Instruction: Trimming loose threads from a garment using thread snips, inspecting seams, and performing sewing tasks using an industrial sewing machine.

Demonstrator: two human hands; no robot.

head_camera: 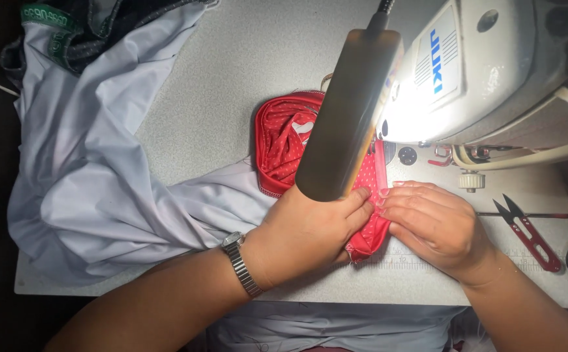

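Left hand (pixel 313 228) and right hand (pixel 437 225), fingers flat, pinning red dotted fabric (pixel 284 140) beside the sewing machine (pixel 492 72).

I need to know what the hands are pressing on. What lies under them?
Under the left hand and right hand lies red dotted fabric on the grey table. The seam between their fingertips and the needle are hidden by the lamp.

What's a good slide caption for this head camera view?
Left hand and right hand press red dotted fabric flat beside a white sewing machine, red thread snips nearby.
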